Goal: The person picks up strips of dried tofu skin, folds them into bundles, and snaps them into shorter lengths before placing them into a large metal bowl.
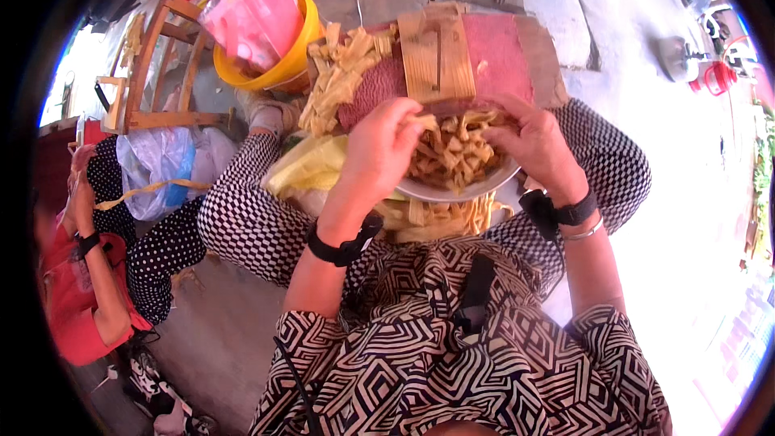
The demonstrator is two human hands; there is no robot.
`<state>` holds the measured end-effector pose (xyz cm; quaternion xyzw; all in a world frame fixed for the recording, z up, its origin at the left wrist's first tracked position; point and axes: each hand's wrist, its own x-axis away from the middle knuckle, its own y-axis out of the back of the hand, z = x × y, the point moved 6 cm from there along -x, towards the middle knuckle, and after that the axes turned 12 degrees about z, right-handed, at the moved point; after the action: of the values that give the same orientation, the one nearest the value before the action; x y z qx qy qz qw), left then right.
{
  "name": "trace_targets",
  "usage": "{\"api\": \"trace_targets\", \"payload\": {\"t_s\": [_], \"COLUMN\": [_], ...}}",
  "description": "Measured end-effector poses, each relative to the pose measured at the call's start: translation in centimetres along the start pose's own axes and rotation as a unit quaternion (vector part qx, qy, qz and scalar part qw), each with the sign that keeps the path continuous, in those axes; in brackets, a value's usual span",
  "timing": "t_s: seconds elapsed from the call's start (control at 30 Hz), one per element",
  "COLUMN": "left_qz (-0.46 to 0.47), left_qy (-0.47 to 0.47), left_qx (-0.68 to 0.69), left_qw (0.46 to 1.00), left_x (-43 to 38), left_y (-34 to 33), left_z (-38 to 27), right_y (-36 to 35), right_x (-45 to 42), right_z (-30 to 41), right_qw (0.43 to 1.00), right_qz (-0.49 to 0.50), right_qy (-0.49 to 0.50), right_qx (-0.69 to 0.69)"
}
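A shallow metal bowl (451, 195) heaped with small folded tan pieces (451, 154) sits between my knees. My left hand (384, 145) is over the bowl's left side, pinching a pale folded strip (427, 122) between thumb and fingers. Over the right side, my right hand (536, 139) is curled with its fingertips at the pieces; whether it grips one is hidden. Just beyond the bowl lies a board covered with pink cloth (499, 51). A wooden block (421, 66) with a narrow dark line along it rests on that cloth.
Flat tan strips (339, 82) are piled on the board's left end, and more strips (436, 221) lie under the bowl. A yellow bucket (309, 27) holds a pink bag (260, 18). Left of it stands a wooden chair frame (136, 85). Another person (100, 254) sits at left, handling a long strip (154, 186).
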<state>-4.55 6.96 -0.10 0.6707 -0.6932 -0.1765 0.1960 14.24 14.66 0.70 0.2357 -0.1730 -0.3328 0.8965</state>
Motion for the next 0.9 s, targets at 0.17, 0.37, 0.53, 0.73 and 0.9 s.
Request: {"api": "trace_targets", "payload": {"t_s": [0.17, 0.37, 0.53, 0.73, 0.9], "left_qz": [0.031, 0.201, 0.159, 0.170, 0.146], "left_qy": [-0.003, 0.151, 0.075, 0.104, 0.091], "left_qx": [-0.077, 0.037, -0.145, -0.154, -0.128], "left_qw": [0.997, 0.967, 0.974, 0.968, 0.977], "left_x": [4.1, 7.7, 8.4, 9.6, 9.4], "left_y": [-1.2, -3.9, -5.2, -6.0, -5.7], "left_z": [0.5, 2.7, 1.5, 2.9, 2.3], "right_y": [-1.9, -7.8, -13.1, -18.0, -18.0], "right_x": [4.0, 8.5, 7.1, 5.2, 6.0], "right_z": [-0.2, -5.4, -10.8, -11.3, -12.5], "right_qw": [0.997, 0.965, 0.902, 0.950, 0.917], "right_qz": [0.052, 0.257, 0.371, 0.305, 0.374], "right_qy": [-0.046, -0.028, -0.108, -0.055, -0.125], "right_qx": [-0.037, 0.038, 0.190, -0.032, -0.061]}}
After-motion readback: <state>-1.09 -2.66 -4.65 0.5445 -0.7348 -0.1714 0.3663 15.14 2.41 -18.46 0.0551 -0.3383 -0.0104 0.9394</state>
